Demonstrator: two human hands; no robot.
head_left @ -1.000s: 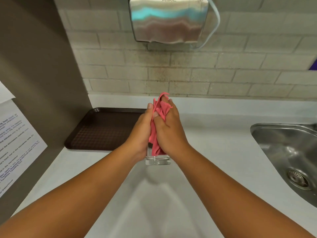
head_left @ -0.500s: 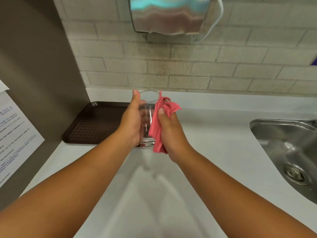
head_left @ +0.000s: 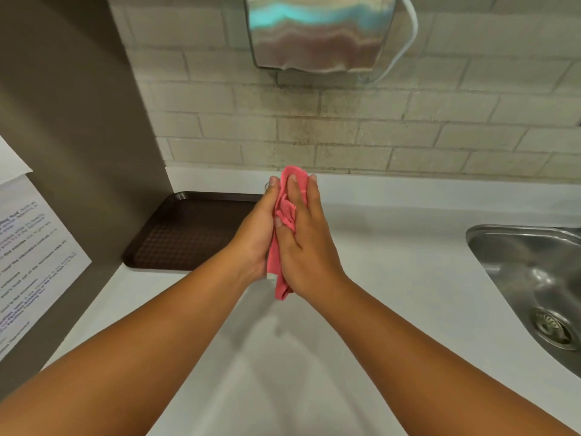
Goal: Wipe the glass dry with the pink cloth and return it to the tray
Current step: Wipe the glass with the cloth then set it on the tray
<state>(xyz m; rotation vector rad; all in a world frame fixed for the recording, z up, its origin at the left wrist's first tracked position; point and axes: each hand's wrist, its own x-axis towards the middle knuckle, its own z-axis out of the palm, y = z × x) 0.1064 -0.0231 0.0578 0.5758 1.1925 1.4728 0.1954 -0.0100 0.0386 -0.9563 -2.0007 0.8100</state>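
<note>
cloth (head_left: 284,212) now covers glass (head_left: 269,276) — both hands clasping.

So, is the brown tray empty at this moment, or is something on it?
Its visible part is empty: the tray shows only bare brown surface. The left hand hides its right end.

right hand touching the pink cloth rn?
Touching. Head view: the right hand lies flat on the pink cloth, its fingers pressing the fabric toward the left hand.
</note>
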